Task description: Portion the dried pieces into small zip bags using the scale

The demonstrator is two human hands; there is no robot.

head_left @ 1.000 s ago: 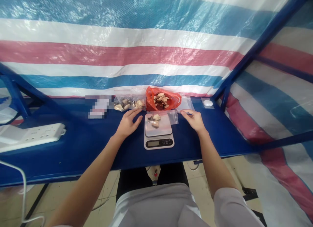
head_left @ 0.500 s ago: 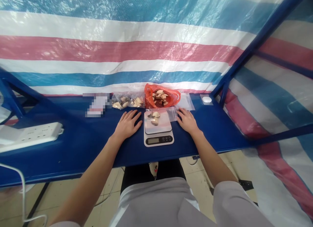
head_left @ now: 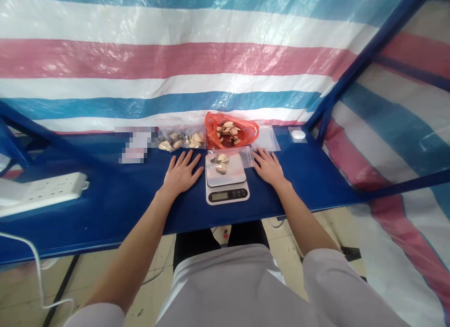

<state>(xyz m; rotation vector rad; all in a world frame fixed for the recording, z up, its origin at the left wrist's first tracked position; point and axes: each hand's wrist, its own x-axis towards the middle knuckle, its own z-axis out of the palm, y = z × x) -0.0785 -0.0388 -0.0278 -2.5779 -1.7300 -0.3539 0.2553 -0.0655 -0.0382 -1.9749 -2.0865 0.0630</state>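
- 1 blue table lies beneath the scale.
- 1 white power strip sits well left of the scale.
- 1 red bag, just behind the scale, gapes around pale slices too heaped to count; likely soft, best gathered by the rim.
- 1 scale, probably stiff and steady; take it by both sides.
- 2 hands, flat with fingers spread, gripping nothing: left hand left of the scale, right hand right of it.
- 2 filled bags, behind and left of the scale.
- 1 clear bag on the scale, overhanging its right side; likely light, limp, slippery, so pinch that bare end.
- About 3 pieces inside it, perhaps brittle.
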